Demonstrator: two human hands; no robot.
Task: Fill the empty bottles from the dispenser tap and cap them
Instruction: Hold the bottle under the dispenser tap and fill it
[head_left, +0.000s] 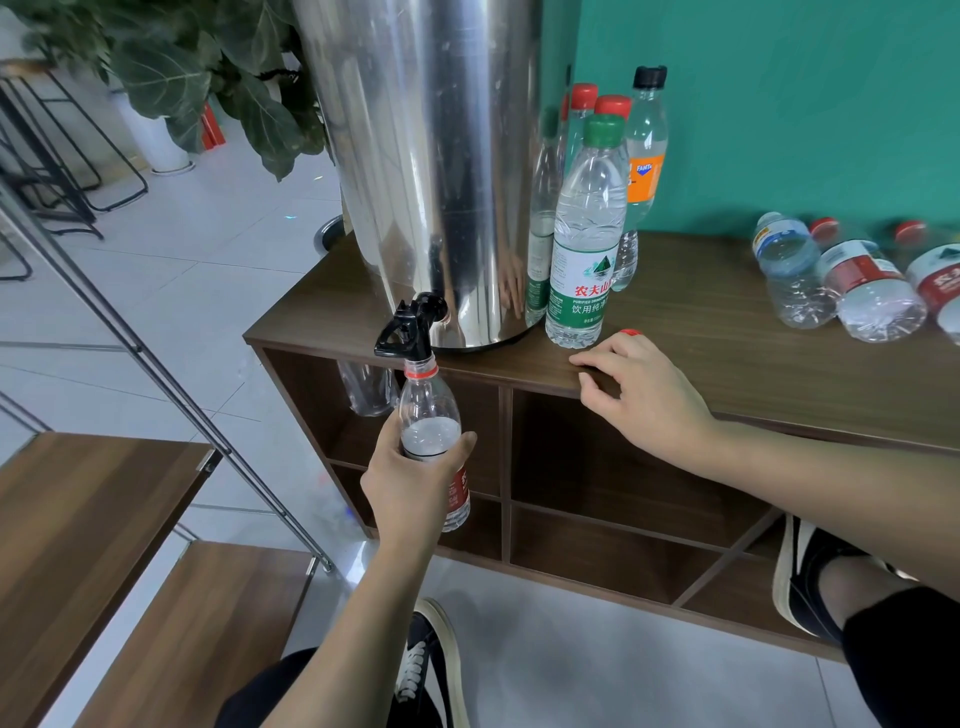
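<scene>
A clear plastic bottle (431, 415) with a red label stands nearly upright, its long axis vertical and leaning slightly, its open mouth pointing up into the black tap (410, 327) of a tall steel dispenser (426, 156). Cloudy water fills it to about the shoulder. The left hand (410, 478) wraps its fingers and thumb around the bottle's middle, holding it below the front edge of the wooden bench (727, 322) that carries the dispenser.

The right hand (644, 389) rests on the bench edge to the right of the tap, fingers loosely curled; a small red cap (629, 332) shows just behind its fingers.

Right of the dispenser stand several capped bottles, the nearest a green-capped bottle (587, 234) full of water. Further right, three capped bottles (841, 275) lie on their sides and look empty.
</scene>
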